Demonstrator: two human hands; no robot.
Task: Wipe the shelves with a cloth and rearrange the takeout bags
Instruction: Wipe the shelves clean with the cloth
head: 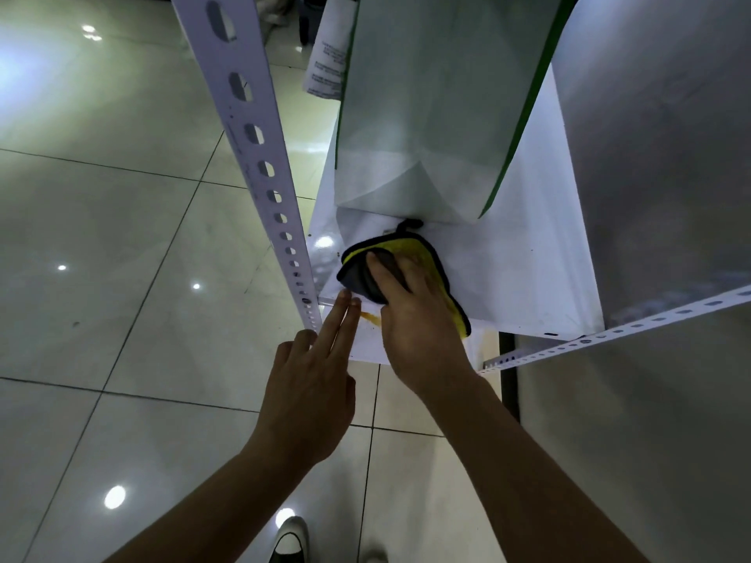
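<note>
A yellow and grey cloth (430, 258) with a dark edge lies on the white shelf (524, 274). My right hand (410, 314) presses on it, fingers spread over the cloth near the shelf's front left corner. My left hand (313, 375) reaches toward the shelf's front edge, two straight fingers touching it beside the upright post. A white takeout bag (426, 107) with green side edges stands on the shelf just behind the cloth. A small orange-brown stain (370, 317) shows on the shelf edge between my hands.
A perforated white upright post (260, 156) rises at the shelf's left corner. A perforated rail (617, 333) runs along the right. A grey panel (670, 156) stands at the right. A paper receipt (327, 63) hangs by the bag. Glossy floor tiles (122, 278) and my shoe (290, 540) lie below.
</note>
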